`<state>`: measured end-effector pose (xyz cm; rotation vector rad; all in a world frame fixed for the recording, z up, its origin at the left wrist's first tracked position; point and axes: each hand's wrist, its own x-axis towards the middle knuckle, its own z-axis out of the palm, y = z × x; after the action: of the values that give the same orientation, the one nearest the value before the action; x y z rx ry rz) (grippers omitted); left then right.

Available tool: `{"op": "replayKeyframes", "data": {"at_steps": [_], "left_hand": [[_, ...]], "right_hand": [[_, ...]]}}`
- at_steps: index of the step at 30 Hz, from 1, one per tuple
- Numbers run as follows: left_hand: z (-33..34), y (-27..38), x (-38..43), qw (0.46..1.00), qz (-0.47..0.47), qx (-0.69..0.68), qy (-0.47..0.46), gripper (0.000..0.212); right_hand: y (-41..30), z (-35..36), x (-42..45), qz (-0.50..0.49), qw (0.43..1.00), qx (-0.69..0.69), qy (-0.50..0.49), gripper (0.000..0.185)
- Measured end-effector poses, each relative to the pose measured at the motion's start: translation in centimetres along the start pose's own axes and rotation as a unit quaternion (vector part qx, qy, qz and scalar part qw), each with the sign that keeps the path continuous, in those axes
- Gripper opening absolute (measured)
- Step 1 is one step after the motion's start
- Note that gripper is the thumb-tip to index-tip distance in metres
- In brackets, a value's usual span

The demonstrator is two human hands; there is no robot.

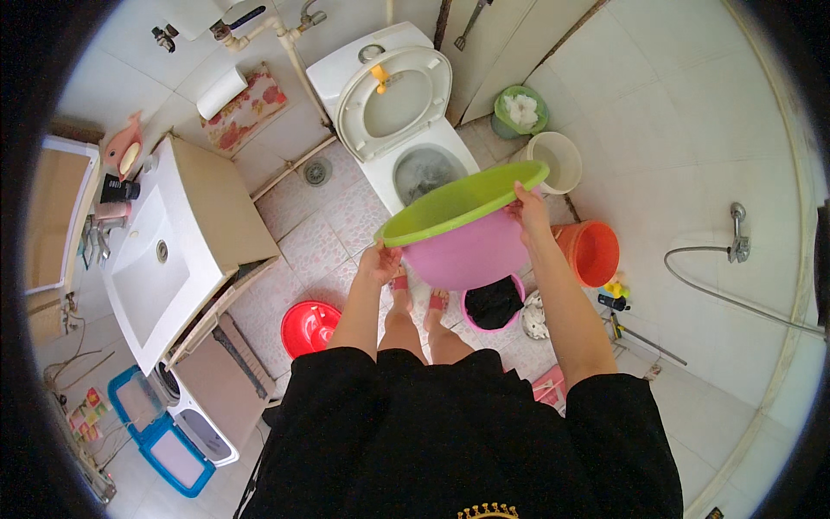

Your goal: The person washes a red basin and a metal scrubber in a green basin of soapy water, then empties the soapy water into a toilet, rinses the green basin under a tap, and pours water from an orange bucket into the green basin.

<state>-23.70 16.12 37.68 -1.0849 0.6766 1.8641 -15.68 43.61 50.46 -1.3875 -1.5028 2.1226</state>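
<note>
My left hand (381, 261) and my right hand (530, 211) grip opposite sides of a large plastic basin (468, 253), green along the rim and inside, pink outside. I hold it off the floor, tilted forward over the front of a white toilet (382, 175). Grey, disturbed-looking water (425, 170) shows in the toilet bowl. The raised toilet seat (397, 104) carries a small yellow attachment. Whether anything is left in the basin cannot be seen, as its lower inside is hidden. Below it, a pink tub (493, 303) holds dark cloth.
A red basin (305, 327) stands left of my feet. An orange bucket (587, 254), white bucket (563, 159) and green-lined bin (520, 111) line the right side. The washbasin cabinet (217, 201) and washing machine (201, 422) are at left; a shower hose (694, 250) hangs at right.
</note>
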Motion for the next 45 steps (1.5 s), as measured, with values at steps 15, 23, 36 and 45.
{"op": "replayKeyframes", "data": {"at_steps": [15,23,36,45], "left_hand": [[-3.9,-1.2,5.1,0.981,-0.110,-0.156,0.031,0.029],[-6.3,-1.8,5.8,0.980,-0.105,-0.166,0.028,0.031],[4.2,-6.7,-2.5,0.947,-0.218,0.215,-0.098,0.047],[5.8,-23.7,-0.6,0.930,-0.029,0.366,-0.012,0.025]], "right_hand": [[-3.0,7.1,3.1,-0.032,0.990,-0.133,0.040,0.025],[-1.9,7.7,3.0,-0.061,0.976,-0.203,0.039,0.028],[3.8,-9.9,-2.0,-0.065,0.990,-0.069,0.106,0.024],[10.9,-30.8,-6.2,0.031,0.992,-0.003,0.125,0.027]]}}
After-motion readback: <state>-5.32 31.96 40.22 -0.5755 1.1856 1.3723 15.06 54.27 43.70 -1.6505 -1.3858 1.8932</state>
